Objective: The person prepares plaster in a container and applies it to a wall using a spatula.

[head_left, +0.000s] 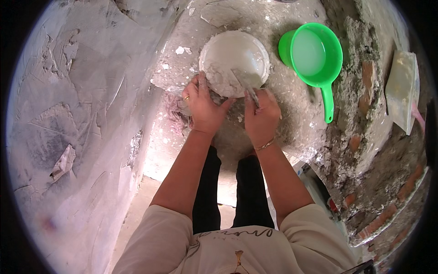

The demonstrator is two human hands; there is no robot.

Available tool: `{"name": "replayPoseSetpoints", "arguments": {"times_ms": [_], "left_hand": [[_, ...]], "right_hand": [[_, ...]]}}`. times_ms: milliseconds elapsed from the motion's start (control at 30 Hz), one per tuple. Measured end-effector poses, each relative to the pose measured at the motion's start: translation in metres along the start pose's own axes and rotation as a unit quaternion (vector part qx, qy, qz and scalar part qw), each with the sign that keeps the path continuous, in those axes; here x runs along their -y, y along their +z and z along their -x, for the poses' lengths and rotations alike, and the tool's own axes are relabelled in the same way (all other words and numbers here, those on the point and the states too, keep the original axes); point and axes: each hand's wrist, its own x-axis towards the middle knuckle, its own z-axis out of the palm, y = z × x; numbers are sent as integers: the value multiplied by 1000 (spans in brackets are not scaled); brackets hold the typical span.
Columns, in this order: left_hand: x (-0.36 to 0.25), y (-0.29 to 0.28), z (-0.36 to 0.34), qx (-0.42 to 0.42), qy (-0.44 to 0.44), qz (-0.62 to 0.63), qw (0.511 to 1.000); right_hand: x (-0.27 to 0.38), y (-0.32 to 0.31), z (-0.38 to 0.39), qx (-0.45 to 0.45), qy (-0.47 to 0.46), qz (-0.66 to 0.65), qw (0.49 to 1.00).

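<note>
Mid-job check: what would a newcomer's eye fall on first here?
Probably the bright green dipper at upper right, with cloudy liquid inside. Next, the whitish bowl left of it, holding pale liquid and a lumpy grey mass. The left hand is at its near-left rim; the right hand holds a tool over its near side.

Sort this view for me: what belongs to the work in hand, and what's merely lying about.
In the work:
round bowl, left hand at its rim
pale wet mix inside it
flat-bladed tool in the right hand
green dipper of cloudy liquid, probably; it is close by

Apparently just lying about:
pinkish rag beside the left wrist
white flakes
pale packet, far right
</note>
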Motion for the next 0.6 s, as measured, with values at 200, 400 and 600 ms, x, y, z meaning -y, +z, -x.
{"name": "replayPoseSetpoints", "arguments": {"times_ms": [200,400,600], "left_hand": [[2,7,-1,-22,-2,-5,1000],[9,13,-1,-47,2,3,999],[2,11,5,-40,-36,4,999]], "right_hand": [[11,8,4,9,-26,23,999],[6,10,-8,-18,-59,-10,998],[-4,4,-8,3,-51,-5,999]]}}
